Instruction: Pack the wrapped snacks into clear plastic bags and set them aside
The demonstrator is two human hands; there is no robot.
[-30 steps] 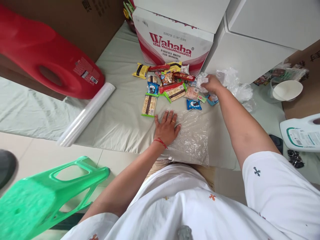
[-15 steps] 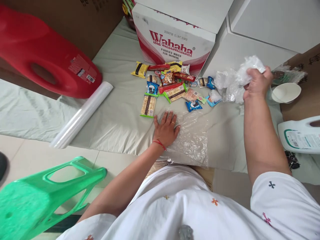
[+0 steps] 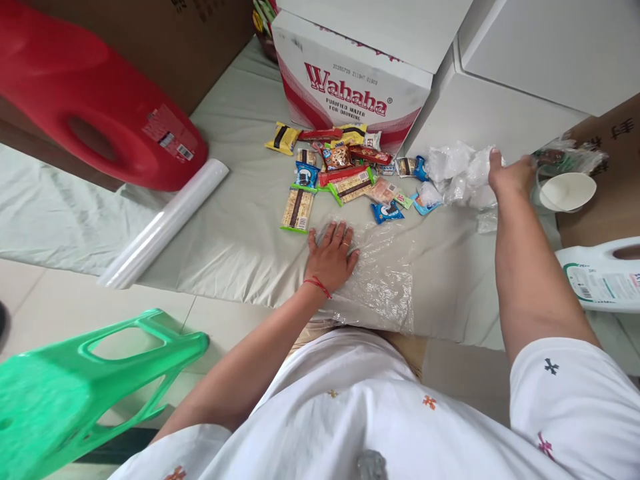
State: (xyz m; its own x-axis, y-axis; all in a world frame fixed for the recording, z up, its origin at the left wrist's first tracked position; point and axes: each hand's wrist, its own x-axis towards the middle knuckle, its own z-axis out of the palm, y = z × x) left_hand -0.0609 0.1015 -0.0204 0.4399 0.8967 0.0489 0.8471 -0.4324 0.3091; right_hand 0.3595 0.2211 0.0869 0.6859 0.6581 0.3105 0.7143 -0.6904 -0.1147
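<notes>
My left hand (image 3: 331, 255) lies flat with its fingers spread on a clear crinkled plastic sheet (image 3: 383, 290), over the pale green cloth. Just beyond its fingertips is a sesame-type bar (image 3: 297, 210) in a clear and green wrapper. My right hand (image 3: 513, 177) is low beside a heap of crumpled clear plastic bags (image 3: 463, 173), thumb stretched away from the other fingers. Its fingertips are partly hidden, and I see nothing gripped in it. Several small packaged snacks (image 3: 350, 183) lie in a cluster between the two hands, before a white and red carton (image 3: 350, 93).
On the left stand a large red jug (image 3: 135, 127), a clear film roll (image 3: 165, 223) and a green plastic stool (image 3: 100, 380). At right are a white bowl (image 3: 567, 193), a white bottle (image 3: 600, 277) and brown cardboard. White drawers (image 3: 500, 120) rise behind the plastic heap.
My right hand has come down from above the heap and its thumb has spread from the fingers. The crumpled plastic it held up no longer shows in its grasp. My left hand stays put.
</notes>
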